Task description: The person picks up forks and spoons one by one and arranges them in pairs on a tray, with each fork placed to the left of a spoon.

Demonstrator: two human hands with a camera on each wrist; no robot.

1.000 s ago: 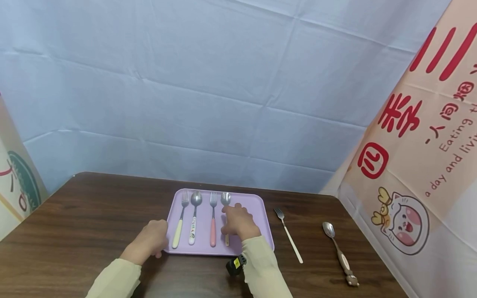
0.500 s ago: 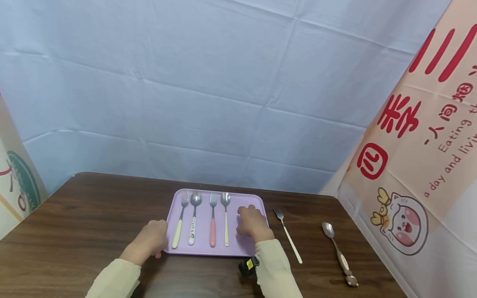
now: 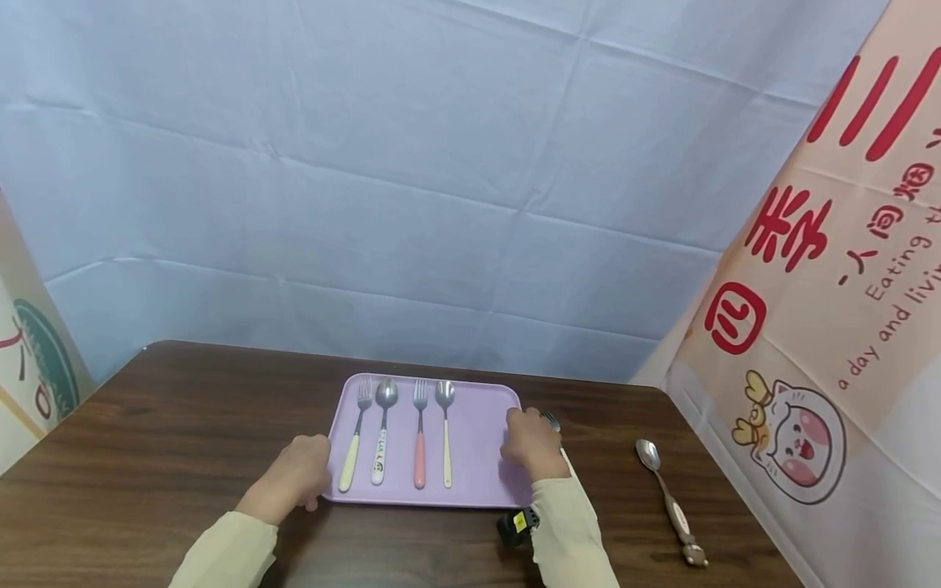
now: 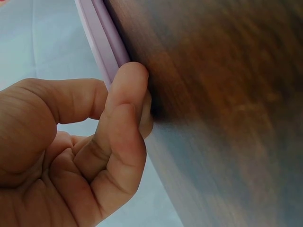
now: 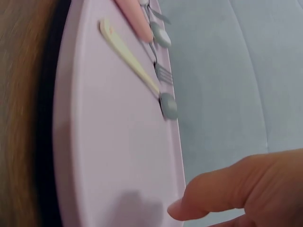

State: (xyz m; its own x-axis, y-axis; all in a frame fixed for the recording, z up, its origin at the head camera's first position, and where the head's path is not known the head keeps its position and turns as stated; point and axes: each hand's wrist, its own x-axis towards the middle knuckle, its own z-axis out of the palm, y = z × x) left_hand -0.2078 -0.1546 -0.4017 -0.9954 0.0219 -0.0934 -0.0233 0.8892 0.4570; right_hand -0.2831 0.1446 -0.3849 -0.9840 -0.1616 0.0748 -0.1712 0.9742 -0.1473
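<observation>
My left hand (image 3: 296,469) pinches the left rim of a lilac tray (image 3: 485,457), with its thumb and curled fingers (image 4: 125,151) at the tray edge (image 4: 102,40) in the left wrist view. On the tray lie a fork with a pale yellow handle (image 3: 350,461), a spoon with a patterned white handle (image 3: 379,457), a fork with a pink handle (image 3: 420,459) and a spoon with a cream handle (image 3: 446,445), side by side. My right hand (image 3: 535,443) is over the tray's right rim, holding nothing, thumb (image 5: 203,196) extended. It partly hides a white-handled fork (image 3: 555,421) beyond the tray.
A spoon with a brown animal-figure handle (image 3: 672,506) lies on the dark wooden table (image 3: 184,425) at the right. Behind the table hangs a pale blue cloth (image 3: 397,180), with a printed cloth (image 3: 823,343) along the right side.
My right hand has moved rightward from the cream-handled spoon, across the tray to its right rim, uncovering that spoon and partly covering the white-handled fork. My left hand has stayed on the tray.
</observation>
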